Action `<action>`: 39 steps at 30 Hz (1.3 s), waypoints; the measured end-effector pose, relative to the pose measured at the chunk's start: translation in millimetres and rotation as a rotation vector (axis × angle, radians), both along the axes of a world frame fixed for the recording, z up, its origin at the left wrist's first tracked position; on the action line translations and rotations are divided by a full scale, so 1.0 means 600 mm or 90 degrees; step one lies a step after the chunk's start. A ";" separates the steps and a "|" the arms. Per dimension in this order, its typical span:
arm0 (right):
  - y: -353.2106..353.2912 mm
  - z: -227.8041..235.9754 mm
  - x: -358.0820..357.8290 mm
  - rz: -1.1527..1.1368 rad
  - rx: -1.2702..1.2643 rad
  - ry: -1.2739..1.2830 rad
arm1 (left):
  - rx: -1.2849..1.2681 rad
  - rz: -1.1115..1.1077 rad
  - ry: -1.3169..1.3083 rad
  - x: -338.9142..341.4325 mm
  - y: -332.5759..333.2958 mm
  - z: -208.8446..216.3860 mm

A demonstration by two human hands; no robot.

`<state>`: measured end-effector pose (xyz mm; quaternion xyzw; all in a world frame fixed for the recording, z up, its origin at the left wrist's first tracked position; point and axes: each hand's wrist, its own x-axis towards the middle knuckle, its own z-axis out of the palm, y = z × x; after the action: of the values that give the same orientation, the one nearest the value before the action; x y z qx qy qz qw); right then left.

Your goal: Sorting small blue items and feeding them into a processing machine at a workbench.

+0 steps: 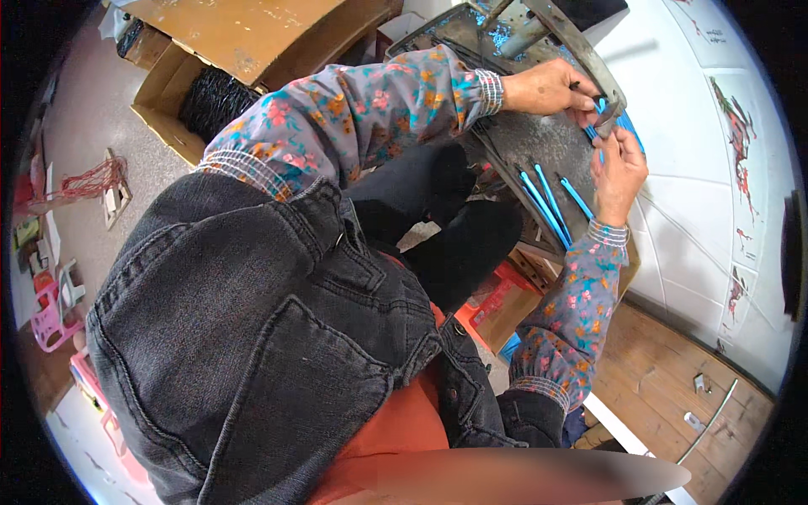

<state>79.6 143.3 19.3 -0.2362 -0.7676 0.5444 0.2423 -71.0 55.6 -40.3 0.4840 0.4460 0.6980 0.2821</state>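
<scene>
My left hand [545, 89] reaches over the dark metal bench top from the left, its thumb and fingers pinched together beside a metal machine part [608, 119]. At that same part, my right hand [620, 175] comes up from below with its fingers closed. A bit of blue strip shows between the two hands, but the fingers hide exactly what each one grips. Blue strips [551, 202] with dark ends lie on the worn bench top [539, 143], left of my right wrist. More blue strips [627, 126] show just behind the right fingertips.
Blue scraps [500, 38] litter the far end of the machine. To the left stand a brown table [244, 34] and a cardboard box holding black strands [217, 101]. A white wall panel [673, 151] borders the right. Below the bench is a red crate [497, 295].
</scene>
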 end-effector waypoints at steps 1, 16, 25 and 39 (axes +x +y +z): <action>0.011 0.003 -0.002 0.003 0.000 0.000 | 0.000 -0.006 0.023 0.000 0.000 0.002; 0.107 -0.043 0.030 0.134 0.699 -0.159 | -0.034 0.167 0.237 0.005 -0.011 0.008; 0.090 -0.038 0.036 0.116 0.829 -0.203 | 0.032 -0.015 0.094 -0.007 -0.013 0.000; 0.023 -0.015 -0.002 0.044 0.120 -0.004 | -0.024 0.034 -0.004 0.009 -0.010 0.014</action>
<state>78.2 157.2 10.2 -0.1875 -0.8235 0.4774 0.2424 -65.3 49.8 -31.7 0.4644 0.4709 0.6983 0.2738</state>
